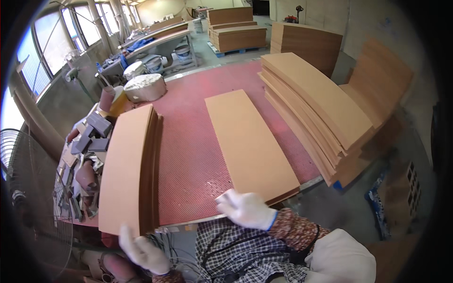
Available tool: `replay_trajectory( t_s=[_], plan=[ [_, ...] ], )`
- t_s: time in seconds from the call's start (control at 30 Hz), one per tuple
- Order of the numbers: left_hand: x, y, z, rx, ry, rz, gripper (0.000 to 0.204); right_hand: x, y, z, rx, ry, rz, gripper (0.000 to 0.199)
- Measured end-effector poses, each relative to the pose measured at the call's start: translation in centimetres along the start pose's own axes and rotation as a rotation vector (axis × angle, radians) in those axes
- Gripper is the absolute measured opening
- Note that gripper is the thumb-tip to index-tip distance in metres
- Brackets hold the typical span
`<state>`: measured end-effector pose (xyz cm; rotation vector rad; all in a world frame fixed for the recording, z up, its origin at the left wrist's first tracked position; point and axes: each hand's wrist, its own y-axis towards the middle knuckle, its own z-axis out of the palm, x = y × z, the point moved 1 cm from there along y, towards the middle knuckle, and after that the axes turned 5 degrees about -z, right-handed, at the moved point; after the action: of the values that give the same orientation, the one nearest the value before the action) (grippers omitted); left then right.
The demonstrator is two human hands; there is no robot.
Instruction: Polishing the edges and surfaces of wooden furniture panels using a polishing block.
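Note:
My right hand point(249, 210), in a white glove, is closed at the near left corner of a tan wooden board point(250, 141) on the red mat. A small pale piece shows at its fingertips, too blurred to name. Below the near end of the left board stack point(125, 165), my gloved left hand point(144, 251) has its fingers stretched out and holds nothing I can see. Its fingertips overlap that stack's edge in the view; whether they touch it I cannot tell.
A taller board stack point(321, 99) stands at the table's right. Grey blocks point(98, 123) and scraps crowd the left edge, beside a wire fan guard point(35, 198). A white tub point(145, 88) sits at the far left. More boards point(238, 37) lie on a blue pallet behind.

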<state>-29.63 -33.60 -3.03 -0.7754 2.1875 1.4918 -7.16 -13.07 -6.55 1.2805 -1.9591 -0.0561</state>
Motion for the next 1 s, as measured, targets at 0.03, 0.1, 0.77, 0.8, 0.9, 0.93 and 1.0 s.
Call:
replay_trajectory(
  t_s=[0.03,0.1,0.77,0.8,0.9,0.93,1.0],
  plan=[
    [-2.1,-0.3,1.1,0.179,-0.008,0.146,0.037,-0.8,-2.0,-1.8,-0.059,0.02,0.244,0.029],
    [-3.5,-1.5,5.1,0.371,-0.212,0.193,0.036,-2.6,-5.6,-4.6,-0.145,-0.012,0.481,0.034],
    [-7.0,-6.9,28.0,0.705,-0.303,-0.046,0.05,-5.7,-13.6,-9.3,-0.141,-0.518,0.553,0.025],
    [-7.2,-6.8,27.9,0.708,-0.29,-0.054,0.05,-5.4,-13.4,-9.3,-0.132,-0.521,0.557,0.025],
    [-7.2,-6.8,27.8,0.74,-0.301,-0.089,0.05,-5.0,-12.9,-9.2,-0.099,-0.55,0.548,0.029],
    [-7.2,-6.7,27.7,0.744,-0.299,-0.094,0.05,-4.9,-12.9,-9.1,-0.083,-0.579,0.541,0.029],
    [-7.3,-6.7,27.6,0.76,-0.228,-0.064,0.052,-4.8,-12.7,-9.0,-0.065,-0.607,0.536,0.03]
  ],
)
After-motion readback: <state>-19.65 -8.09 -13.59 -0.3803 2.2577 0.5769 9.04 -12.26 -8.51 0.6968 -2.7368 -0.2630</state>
